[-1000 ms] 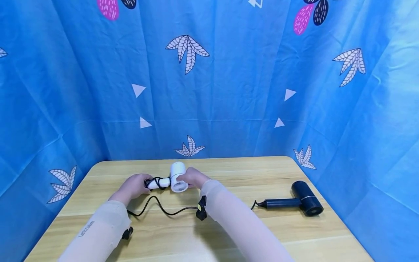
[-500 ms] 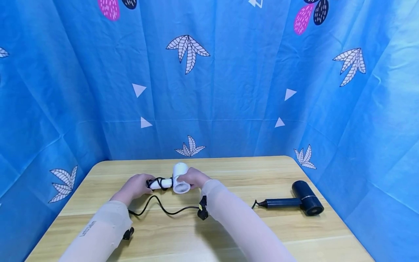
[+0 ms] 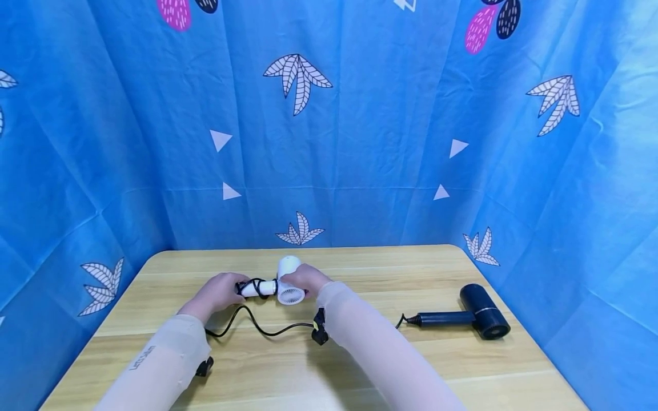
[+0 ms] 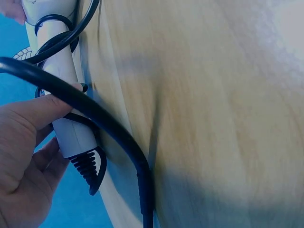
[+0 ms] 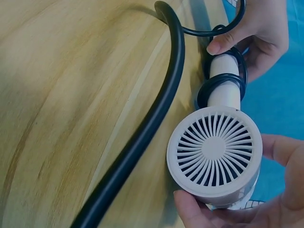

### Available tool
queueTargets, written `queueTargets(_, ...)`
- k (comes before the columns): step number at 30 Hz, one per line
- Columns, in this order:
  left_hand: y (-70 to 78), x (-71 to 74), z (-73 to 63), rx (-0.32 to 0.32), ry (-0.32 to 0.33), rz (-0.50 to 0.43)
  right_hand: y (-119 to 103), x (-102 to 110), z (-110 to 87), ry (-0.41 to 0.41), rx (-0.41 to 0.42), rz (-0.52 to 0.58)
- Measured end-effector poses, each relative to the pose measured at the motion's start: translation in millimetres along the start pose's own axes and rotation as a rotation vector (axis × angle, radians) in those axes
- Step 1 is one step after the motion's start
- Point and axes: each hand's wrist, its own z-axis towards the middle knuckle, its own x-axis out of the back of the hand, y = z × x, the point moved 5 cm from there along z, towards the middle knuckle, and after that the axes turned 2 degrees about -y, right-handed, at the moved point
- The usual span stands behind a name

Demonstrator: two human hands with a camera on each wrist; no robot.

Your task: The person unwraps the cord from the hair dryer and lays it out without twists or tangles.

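Note:
A white hair dryer (image 3: 289,279) lies near the back of the table, its round slotted grille (image 5: 213,148) facing the right wrist camera. Black cord (image 4: 57,45) is wound around its white handle (image 4: 73,135). My left hand (image 3: 218,293) grips the handle near its ribbed cord end, the thumb across the top. My right hand (image 3: 308,279) holds the barrel at the head end, thumb and fingers on either side of it in the right wrist view.
A dark hair dryer (image 3: 482,313) lies on the right of the wooden table (image 3: 390,265), its handle toward the left. A loose black cord (image 3: 267,334) runs between my forearms. Blue patterned curtain (image 3: 334,142) surrounds the table's back and sides.
The white hair dryer and both hands have shifted slightly to the right in the head view. The whole view has drifted a little the same way. Both grips stay as before.

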Motion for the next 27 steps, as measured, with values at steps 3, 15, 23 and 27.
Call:
queueTargets(3,2.0,-0.3,0.2,-0.013,-0.001,-0.011,1.1,0.5,0.2,0.017,-0.004,-0.026)
queueTargets(15,-2.9,-1.0,2.6,-0.003,-0.019,-0.048,0.3,3.2,-1.1,0.007,-0.03,-0.026)
queueTargets(23,1.9,-1.9,4.4,-0.039,-0.03,-0.011,1.7,7.0,-1.4,-0.004,-0.043,-0.054)
queueTargets(27,4.4,-5.1,2.4,-0.038,-0.035,-0.009,3.9,6.5,-2.5,0.003,-0.048,-0.015)
